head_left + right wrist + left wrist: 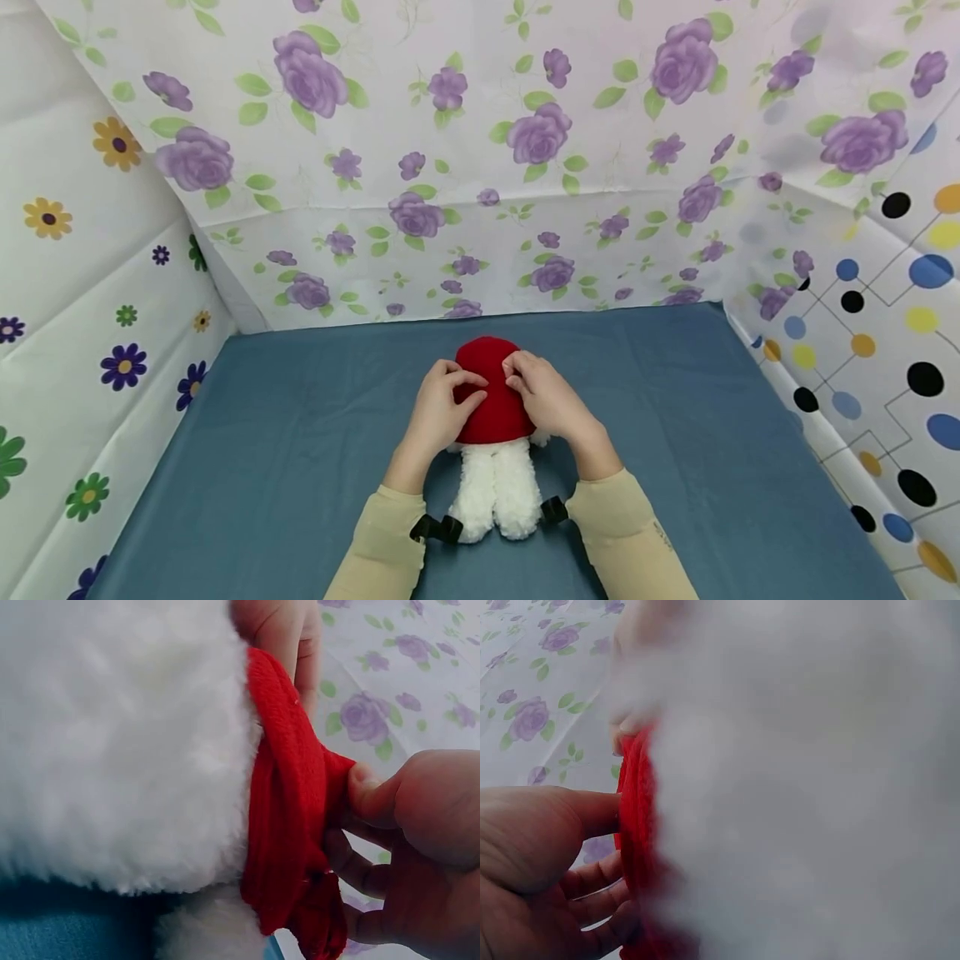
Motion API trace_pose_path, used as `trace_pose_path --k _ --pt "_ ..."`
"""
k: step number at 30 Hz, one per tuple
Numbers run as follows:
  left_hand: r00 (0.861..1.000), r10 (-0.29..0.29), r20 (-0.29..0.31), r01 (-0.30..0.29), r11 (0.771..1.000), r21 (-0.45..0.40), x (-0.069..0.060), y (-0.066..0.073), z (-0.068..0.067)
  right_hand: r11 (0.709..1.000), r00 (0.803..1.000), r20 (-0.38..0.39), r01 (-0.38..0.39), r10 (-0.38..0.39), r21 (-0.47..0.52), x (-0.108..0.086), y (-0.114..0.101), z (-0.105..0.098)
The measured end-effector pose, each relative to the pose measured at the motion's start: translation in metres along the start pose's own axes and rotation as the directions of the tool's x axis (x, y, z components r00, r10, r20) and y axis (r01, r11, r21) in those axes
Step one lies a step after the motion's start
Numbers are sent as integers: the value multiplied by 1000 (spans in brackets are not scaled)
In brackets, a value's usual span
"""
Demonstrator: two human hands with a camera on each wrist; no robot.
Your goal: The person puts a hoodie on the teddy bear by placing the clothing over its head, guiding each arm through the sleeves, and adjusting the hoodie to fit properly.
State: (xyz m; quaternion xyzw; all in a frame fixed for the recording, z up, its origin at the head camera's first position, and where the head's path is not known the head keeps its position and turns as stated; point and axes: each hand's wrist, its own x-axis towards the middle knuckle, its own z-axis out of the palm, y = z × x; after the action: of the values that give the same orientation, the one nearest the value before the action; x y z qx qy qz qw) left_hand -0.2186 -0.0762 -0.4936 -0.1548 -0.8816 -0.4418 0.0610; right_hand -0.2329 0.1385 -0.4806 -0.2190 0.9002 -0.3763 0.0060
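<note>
Left hand (441, 405) near right hand (549, 397)

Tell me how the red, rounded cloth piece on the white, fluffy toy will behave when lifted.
The red, rounded cloth piece is probably floppy: the right wrist view shows it bunched in soft folds. It pulls into a thin peak there, so it's likely light. Its matte surface suggests little slipping.

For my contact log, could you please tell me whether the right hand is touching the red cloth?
Touching; the right wrist view shows the right hand with its thumb tip against the red cloth.
</note>
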Motion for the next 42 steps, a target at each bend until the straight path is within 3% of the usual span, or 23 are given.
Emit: trace_pose_path --k 6,11,15,18,22,26,30,35,42 --pt "1000 26 9 -26 998 51 -1 1 1 998 999 39 -2 -1 69 1 -1 -3" --pt "996 62 62 -63 998 24 -2 2 -1 999 998 43 -37 36 24 1 -2 -2" --pt "989 44 144 -39 999 -32 -2 5 -2 997 997 43 -63 64 -34 1 -3 -2" --pt "984 19 177 -10 999 -54 -2 6 0 997 995 67 -69 71 -23 0 -3 -4" --pt "987 6 161 11 995 -102 -1 4 2 993 991 120 -75 64 90 0 -1 -8" --pt "992 42 119 -28 993 -116 1 1 2 983 984 164 -98 73 152 0 3 -10" --pt "994 82 72 -78 996 -52 1 0 2 984 980 172 -126 104 123 -1 2 -12" --pt "996 71 45 -71 998 -1 -2 4 5 993 983 164 -95 83 66 -5 -2 -12" --pt "992 57 108 -61 998 26 -4 9 5 996 988 128 -84 81 17 -8 -3 -7"
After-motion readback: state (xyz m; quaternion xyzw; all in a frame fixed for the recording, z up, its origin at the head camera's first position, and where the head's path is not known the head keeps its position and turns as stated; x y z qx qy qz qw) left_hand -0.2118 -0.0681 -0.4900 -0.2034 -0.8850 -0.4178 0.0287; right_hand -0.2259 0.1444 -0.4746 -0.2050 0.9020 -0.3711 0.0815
